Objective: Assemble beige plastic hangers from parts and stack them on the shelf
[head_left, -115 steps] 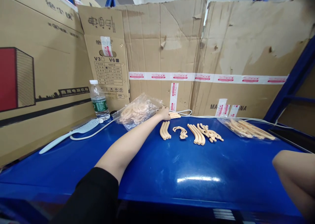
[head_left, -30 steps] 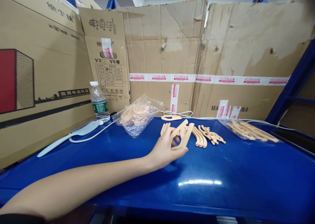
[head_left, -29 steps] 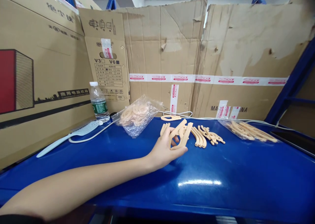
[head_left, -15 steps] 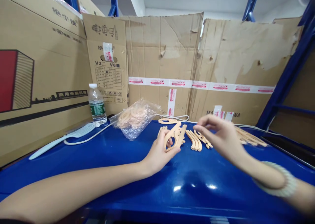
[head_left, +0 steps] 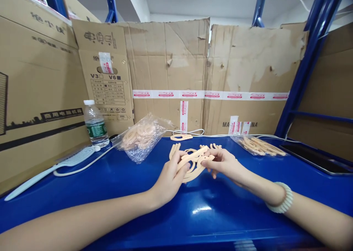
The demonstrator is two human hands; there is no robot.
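Over the blue table, my left hand [head_left: 169,177] grips a beige folding hanger [head_left: 191,176] made of curved, flat arms, thumb in front and fingers behind. From the other side, my right hand [head_left: 224,164] pinches the hanger's right end between thumb and fingers. Its two arms are angled apart, with an opening between them. Just behind lie loose curved beige arms [head_left: 173,150] and more pieces [head_left: 215,146], partly hidden by the hands and the hanger. Farther back rests a closed-looking beige hanger [head_left: 181,137].
On the left are a clear bag of beige parts [head_left: 140,135], a water bottle [head_left: 96,126] and a pale blue hairbrush [head_left: 74,158]. A bag of beige sticks [head_left: 260,147] and a dark flat device [head_left: 317,158] lie right. Cardboard [head_left: 168,74] walls the back.
My right hand has come left and down from above the loose pieces and now grips the hanger. The hanger has turned in my left hand. The view has shifted right.
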